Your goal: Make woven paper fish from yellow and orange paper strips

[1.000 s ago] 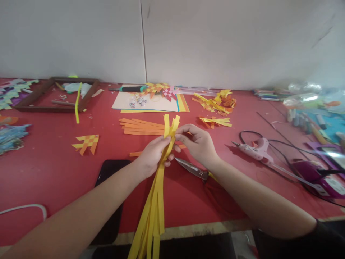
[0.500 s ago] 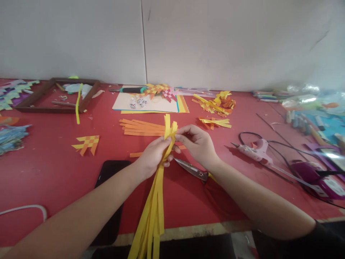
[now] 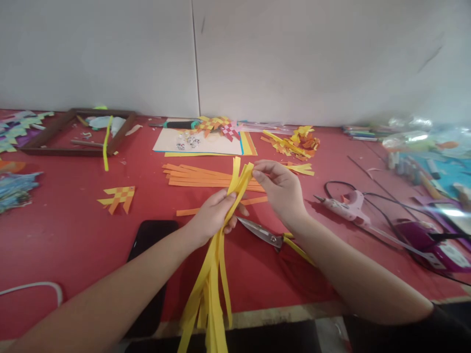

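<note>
Gripping bundle of yellow paper strips [image 3: 211, 279] between left hand's [image 3: 209, 218] thumb and fingers, lower ends hanging past near edge of red tabletop [image 3: 257, 274]; pinching top end of one strip with right hand [image 3: 281, 191]; just behind, orange paper strips [image 3: 195, 177]; beside right forearm, yellow-handled scissors [image 3: 261, 232]; partly under left forearm, black phone [image 3: 152, 233]; farther left, woven paper fish [image 3: 121, 196]; farther right, pink glue gun [image 3: 351, 206]

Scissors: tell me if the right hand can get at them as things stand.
Probably yes: the scissors lie near the right hand, with nothing seen resting on them. That hand pinches yellow strips, though, so would likely have to let go first.
</note>
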A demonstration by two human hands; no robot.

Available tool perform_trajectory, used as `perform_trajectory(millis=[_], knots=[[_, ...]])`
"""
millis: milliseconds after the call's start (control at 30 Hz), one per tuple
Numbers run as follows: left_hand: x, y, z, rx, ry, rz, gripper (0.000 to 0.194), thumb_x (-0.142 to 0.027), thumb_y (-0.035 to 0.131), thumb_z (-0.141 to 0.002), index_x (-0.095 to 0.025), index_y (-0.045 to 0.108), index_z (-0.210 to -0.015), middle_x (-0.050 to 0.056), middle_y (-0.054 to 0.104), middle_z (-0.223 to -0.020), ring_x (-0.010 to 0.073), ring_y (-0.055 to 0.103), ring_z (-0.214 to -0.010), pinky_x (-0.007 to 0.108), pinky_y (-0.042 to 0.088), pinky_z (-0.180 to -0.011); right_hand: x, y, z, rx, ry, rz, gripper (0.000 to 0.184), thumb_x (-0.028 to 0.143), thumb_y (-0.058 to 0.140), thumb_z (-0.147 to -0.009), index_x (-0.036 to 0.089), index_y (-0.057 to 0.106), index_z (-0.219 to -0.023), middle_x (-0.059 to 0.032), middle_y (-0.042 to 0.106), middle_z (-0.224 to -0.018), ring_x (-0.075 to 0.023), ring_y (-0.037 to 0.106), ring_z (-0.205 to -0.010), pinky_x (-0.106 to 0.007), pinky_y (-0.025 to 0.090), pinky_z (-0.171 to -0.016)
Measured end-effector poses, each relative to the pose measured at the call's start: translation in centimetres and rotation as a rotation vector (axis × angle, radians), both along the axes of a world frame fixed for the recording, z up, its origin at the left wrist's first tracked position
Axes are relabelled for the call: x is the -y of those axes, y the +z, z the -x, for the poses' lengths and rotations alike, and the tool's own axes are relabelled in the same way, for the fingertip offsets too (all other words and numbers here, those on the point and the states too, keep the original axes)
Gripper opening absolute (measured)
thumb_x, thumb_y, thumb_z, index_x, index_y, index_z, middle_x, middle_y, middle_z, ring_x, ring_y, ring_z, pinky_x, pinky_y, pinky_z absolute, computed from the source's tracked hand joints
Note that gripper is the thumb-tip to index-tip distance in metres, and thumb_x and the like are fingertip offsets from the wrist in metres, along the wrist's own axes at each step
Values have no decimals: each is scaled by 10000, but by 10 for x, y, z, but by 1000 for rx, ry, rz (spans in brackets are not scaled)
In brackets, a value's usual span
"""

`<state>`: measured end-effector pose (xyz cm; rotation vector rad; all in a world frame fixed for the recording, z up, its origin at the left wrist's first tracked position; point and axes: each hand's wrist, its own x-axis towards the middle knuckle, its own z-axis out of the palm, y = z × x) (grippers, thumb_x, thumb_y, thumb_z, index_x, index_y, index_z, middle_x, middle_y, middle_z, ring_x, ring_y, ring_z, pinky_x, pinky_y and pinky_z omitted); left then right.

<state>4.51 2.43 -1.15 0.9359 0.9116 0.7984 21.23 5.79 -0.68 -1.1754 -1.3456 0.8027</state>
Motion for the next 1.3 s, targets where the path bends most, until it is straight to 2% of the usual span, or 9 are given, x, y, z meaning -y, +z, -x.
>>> perform_trajectory(millis=[100, 267, 433, 600, 733, 900, 1100, 1200, 1300], knots=[[1, 0, 0, -25, -34, -16, 195, -345, 434, -961, -171, 519, -942, 49, 672, -827, 59, 474, -430, 176, 350, -368, 0, 1, 0, -48, 4, 16, 40, 237, 676, -803, 219, 670, -839, -15, 700, -1000, -131, 644, -899, -287, 526, -813], [2, -1, 0, -39, -42, -20, 210, -355, 425, -963, -174, 511, -901, 46, 676, -827, 56, 477, -418, 175, 354, -364, 2, 2, 1, -41, -43, -14, 60, 237, 690, -794, 216, 670, -847, 2, 700, -843, -131, 651, -800, -299, 536, -771], [1, 0, 0, -38, -25, -4, 210, -361, 452, -952, -175, 535, -899, 57, 695, -862, 82, 550, -482, 181, 419, -384, 3, 4, 3, -85, -39, 11, 69, 246, 704, -790, 213, 663, -834, 7, 691, -816, -125, 662, -760, -303, 570, -757], [2, 2, 1, -10, -6, 57, 212, -366, 507, -929, -166, 575, -934, 75, 706, -890, 108, 605, -533, 204, 487, -421, 4, 2, 3, -176, 3, 50, 131, 302, 729, -787, 221, 652, -854, 8, 688, -830, -143, 691, -796, -351, 603, -817], [0, 5, -1, 93, 40, 141, 185, -292, 469, -952, -154, 582, -1001, 70, 704, -851, 127, 626, -542, 243, 539, -451, 4, 0, 2, -177, 22, 27, 131, 314, 720, -803, 227, 652, -871, 11, 687, -829, -143, 692, -807, -361, 603, -832], [-3, 9, -1, 164, 161, 254, 176, -219, 441, -970, -127, 591, -988, 61, 686, -764, 125, 644, -583, 266, 594, -557, 5, 1, 5, -248, 47, 37, 120, 299, 733, -791, 232, 654, -852, 23, 683, -808, -129, 684, -775, -346, 599, -826], [-6, 11, 0, 166, 203, 266, 177, -201, 447, -971, -107, 597, -954, 53, 659, -777, 88, 581, -546, 213, 548, -489, 7, 4, 7, -186, -29, -31, 115, 225, 751, -758, 240, 679, -846, 16, 688, -846, -130, 665, -846, -298, 562, -828], [-6, 12, 0, 164, 241, 305, 175, -190, 441, -971, -110, 596, -950, 57, 664, -794, 96, 601, -555, 233, 566, -503, 9, 6, 7, -144, -25, 5, 167, 240, 751, -755, 254, 706, -915, 10, 704, -852, -133, 658, -782, -308, 570, -762], [-6, 12, 0, 181, 256, 329, 163, -178, 444, -966, -116, 595, -974, 61, 672, -804, 113, 631, -575, 256, 583, -519, 10, 7, 7, -111, -7, 48, 126, 256, 760, -745, 251, 733, -867, 12, 712, -815, -115, 622, -663, -300, 563, -677]])
